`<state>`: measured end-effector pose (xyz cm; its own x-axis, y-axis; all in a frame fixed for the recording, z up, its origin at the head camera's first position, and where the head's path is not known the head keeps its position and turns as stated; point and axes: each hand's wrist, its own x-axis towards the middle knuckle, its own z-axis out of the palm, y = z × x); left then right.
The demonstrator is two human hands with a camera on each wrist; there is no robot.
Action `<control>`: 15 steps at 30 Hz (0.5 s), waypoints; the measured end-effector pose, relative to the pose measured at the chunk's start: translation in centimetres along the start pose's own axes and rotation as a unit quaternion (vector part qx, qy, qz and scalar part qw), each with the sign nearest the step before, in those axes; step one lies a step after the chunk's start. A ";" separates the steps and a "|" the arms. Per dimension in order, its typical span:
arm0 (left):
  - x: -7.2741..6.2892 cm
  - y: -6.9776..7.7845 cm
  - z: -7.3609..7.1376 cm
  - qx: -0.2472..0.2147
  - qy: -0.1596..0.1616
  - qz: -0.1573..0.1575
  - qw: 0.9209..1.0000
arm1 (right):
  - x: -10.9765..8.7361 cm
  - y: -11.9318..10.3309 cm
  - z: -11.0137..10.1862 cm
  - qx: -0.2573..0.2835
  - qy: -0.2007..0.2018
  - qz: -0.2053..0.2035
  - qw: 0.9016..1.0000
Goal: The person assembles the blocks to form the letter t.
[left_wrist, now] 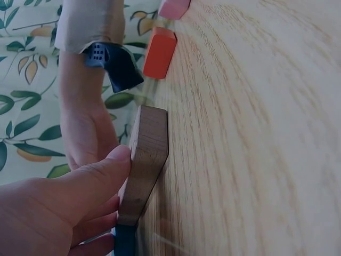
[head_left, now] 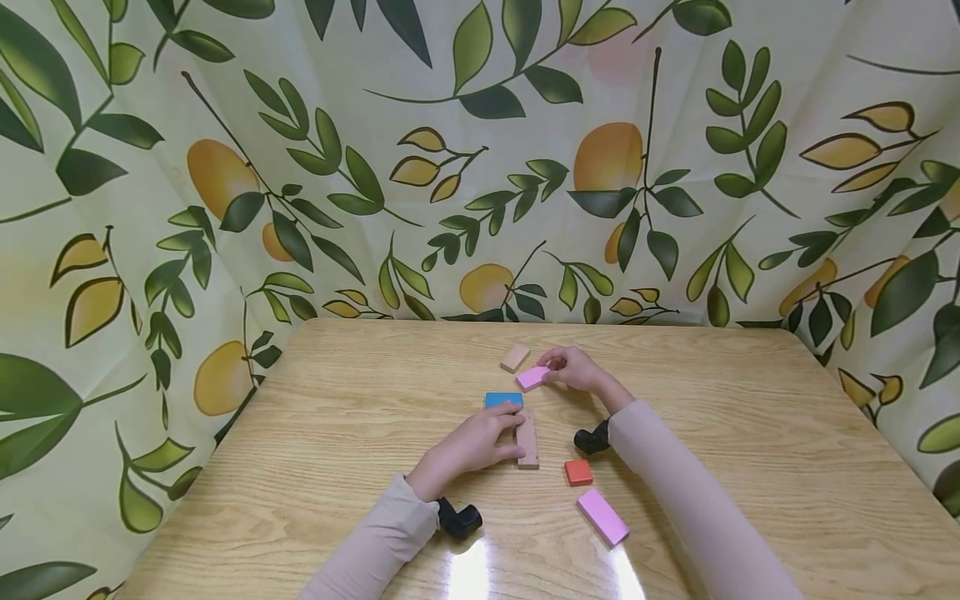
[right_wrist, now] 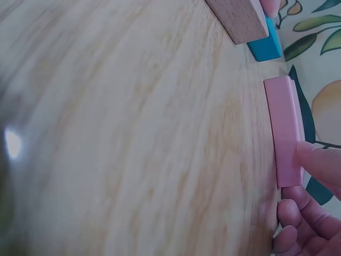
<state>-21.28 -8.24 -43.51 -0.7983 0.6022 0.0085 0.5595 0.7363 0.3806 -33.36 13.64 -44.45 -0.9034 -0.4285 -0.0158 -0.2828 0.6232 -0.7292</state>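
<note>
My left hand (head_left: pixel 471 443) holds a plain brown wooden block (head_left: pixel 528 446) on the table, thumb on its near part and fingers toward its far end. Against that far end lies a blue block (head_left: pixel 501 399), partly covered by the fingers. In the left wrist view the thumb presses the wooden block (left_wrist: pixel 148 146) while the other fingers reach behind it. Farther off, my right hand (head_left: pixel 577 370) pinches the right end of a pink block (head_left: pixel 530 379). The right wrist view has the thumb on this pink block's (right_wrist: pixel 285 122) face and the fingers curled at its end.
A pale wooden block (head_left: pixel 515 358) lies just beyond the pink one. Nearer to me are a red block (head_left: pixel 578 472) and a second pink block (head_left: pixel 603 517), between the forearms. A leaf-and-fruit patterned cloth (head_left: pixel 480 208) hangs behind the wooden table (head_left: pixel 360 400).
</note>
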 end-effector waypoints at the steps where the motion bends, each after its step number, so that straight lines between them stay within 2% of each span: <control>1: 0.0 0.0 0.0 0.000 0.001 0.001 1.000 | 0.0 -0.1 0.0 -0.004 0.000 -0.001 1.000; 15: 0.0 -0.1 0.2 0.004 0.002 0.001 1.000 | -0.5 -0.2 -0.2 -0.024 0.004 0.002 1.000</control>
<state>-21.30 -8.21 -43.69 -0.7985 0.6018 0.0134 0.5622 0.7377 0.3738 -32.91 13.81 -44.18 -0.9068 -0.4214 -0.0131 -0.2948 0.6559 -0.6949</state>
